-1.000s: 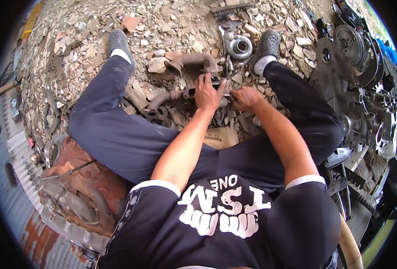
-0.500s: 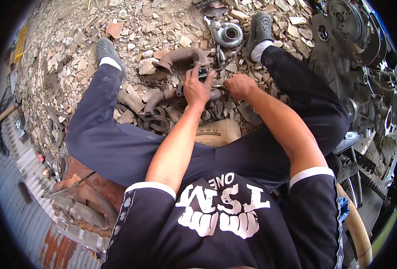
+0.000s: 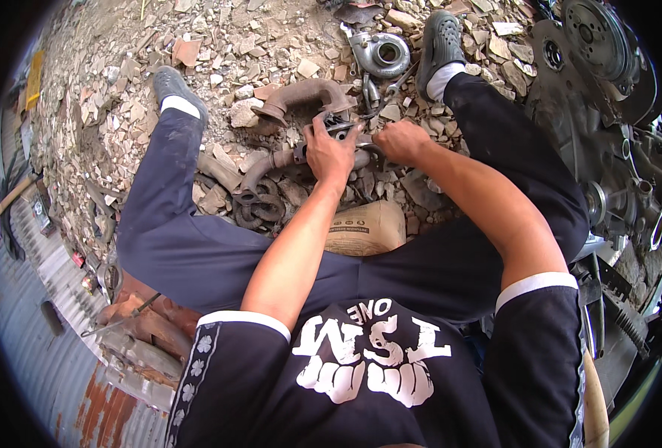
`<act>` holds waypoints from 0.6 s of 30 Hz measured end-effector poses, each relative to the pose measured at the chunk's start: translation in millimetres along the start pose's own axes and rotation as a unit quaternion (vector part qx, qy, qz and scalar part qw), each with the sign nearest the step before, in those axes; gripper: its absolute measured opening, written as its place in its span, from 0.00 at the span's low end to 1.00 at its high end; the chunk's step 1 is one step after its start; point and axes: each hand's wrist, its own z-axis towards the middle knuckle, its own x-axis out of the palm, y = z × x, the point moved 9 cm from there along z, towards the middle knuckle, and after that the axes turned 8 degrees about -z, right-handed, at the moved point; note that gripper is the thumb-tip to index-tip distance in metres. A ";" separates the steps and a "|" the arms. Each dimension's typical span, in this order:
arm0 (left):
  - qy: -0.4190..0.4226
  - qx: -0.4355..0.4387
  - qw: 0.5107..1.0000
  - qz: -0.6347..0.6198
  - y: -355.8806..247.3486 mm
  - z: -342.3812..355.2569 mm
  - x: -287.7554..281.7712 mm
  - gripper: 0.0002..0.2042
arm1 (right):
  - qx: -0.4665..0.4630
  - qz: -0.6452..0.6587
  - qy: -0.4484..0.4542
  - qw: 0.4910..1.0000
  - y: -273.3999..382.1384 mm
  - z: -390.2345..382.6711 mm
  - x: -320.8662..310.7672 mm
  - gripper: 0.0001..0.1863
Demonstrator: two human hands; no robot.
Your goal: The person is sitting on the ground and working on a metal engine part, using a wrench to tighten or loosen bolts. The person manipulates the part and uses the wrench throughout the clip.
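My left hand (image 3: 329,155) is curled over a dark metal part (image 3: 338,128), its thumb and fingers on either side of the top. Just right of it, my right hand (image 3: 401,142) is closed in a fist, knuckles toward the part. A thin piece of metal shows between the hands, but whatever the fist grips is mostly hidden. Beyond the left hand lies a rusty curved exhaust pipe (image 3: 301,97) with a flange. A second rusty bent pipe (image 3: 260,170) runs from beside the left wrist toward a chain-like rusty piece (image 3: 256,205).
A silver turbocharger housing (image 3: 380,54) lies farther out, near my right shoe (image 3: 443,46). Between my thighs is a brown paper sack (image 3: 368,228). Broken stone covers the ground. An engine with pulleys (image 3: 596,33) stands at the right; rusty castings (image 3: 148,328) lie at the lower left.
The view has shifted slightly. My left thumb and fingers have moved a little, showing more of the metal part between them. My right fist stays almost in place beside it.
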 end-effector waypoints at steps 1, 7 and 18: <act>0.005 0.014 1.000 -0.005 -1.7 -0.7 1.1 0.37 | 0.009 0.015 0.006 1.000 -0.7 -1.9 5.0 0.13; -0.005 0.038 0.999 -0.015 -3.9 -1.8 -1.7 0.35 | 0.006 0.043 0.028 0.999 3.9 -8.7 -3.1 0.13; 0.042 0.088 0.995 -0.016 -20.5 -25.3 0.6 0.55 | 0.016 0.062 -0.026 0.998 4.5 -30.0 3.9 0.22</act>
